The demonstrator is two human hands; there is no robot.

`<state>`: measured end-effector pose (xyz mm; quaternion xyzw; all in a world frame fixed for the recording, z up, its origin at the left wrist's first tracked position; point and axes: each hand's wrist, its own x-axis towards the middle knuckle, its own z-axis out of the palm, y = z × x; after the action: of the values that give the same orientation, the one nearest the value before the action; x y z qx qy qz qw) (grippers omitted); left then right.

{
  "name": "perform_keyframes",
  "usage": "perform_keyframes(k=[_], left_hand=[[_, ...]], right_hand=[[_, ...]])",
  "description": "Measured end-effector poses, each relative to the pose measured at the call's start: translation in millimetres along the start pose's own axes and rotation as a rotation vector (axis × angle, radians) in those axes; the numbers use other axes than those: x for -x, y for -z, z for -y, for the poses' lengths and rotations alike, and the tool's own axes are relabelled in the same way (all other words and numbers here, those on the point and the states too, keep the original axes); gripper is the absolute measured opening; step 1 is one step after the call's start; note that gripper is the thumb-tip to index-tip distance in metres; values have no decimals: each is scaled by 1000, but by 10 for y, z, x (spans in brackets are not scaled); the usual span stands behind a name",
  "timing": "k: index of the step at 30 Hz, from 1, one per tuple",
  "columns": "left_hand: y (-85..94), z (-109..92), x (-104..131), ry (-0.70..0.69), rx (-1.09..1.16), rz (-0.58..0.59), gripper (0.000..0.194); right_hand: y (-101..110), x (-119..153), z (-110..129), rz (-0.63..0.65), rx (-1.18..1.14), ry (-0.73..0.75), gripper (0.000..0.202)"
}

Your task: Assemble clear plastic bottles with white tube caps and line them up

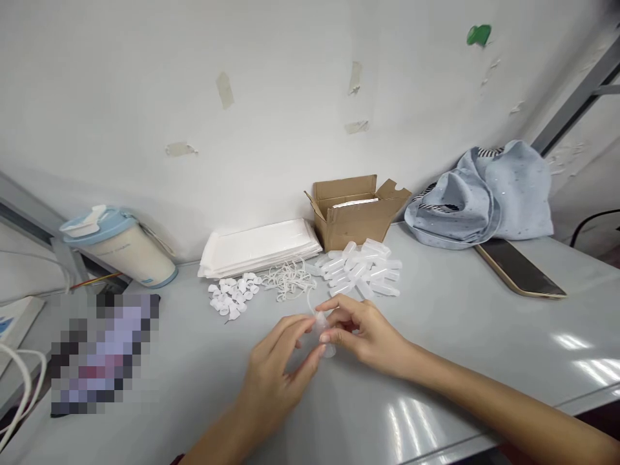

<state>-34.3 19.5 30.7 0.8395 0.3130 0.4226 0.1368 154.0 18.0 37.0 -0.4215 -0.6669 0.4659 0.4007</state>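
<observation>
- Holding a small clear vial between them, the person's two hands meet low over the middle of a grey counter.
- The left hand pinches the vial with thumb and fingers closed on it from the left.
- The right hand grips the same vial from the right, its fingers curled round it.
- A thin white thread seems to rise from the vial's top, though it is too small to be sure.
- Just behind the hands lie three small heaps: white caps on the left, a tangle of white strings in the middle, and more clear vials on the right.
- Behind these, a stack of white sheets lies beside an open cardboard box, both against the wall.
- A blue-lidded cup leans at far left.
- A blue cloth bag sits at far right, with a dark tablet flat in front of it.
</observation>
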Motion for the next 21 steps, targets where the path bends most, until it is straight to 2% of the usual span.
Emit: perform_keyframes(k=[4, 8, 11, 14, 18, 21], left_hand=[[2, 23, -4, -70, 5, 5, 26], [7, 41, 12, -16, -63, 52, 37], [-1, 39, 26, -107, -120, 74, 52], [-48, 39, 42, -188, -123, 56, 51], [-138, 108, 53, -39, 17, 37, 37], [-149, 206, 32, 60, 92, 70, 27]], right_hand=[[-10, -9, -41, -33, -25, -51, 19], [1, -34, -59, -44, -76, -94, 23], [8, -37, -22, -53, -105, -112, 23], [0, -27, 22, -35, -118, -113, 19], [-19, -37, -16, 36, -61, -121, 17], [-3, -80, -107, -6, 87, -101, 12]])
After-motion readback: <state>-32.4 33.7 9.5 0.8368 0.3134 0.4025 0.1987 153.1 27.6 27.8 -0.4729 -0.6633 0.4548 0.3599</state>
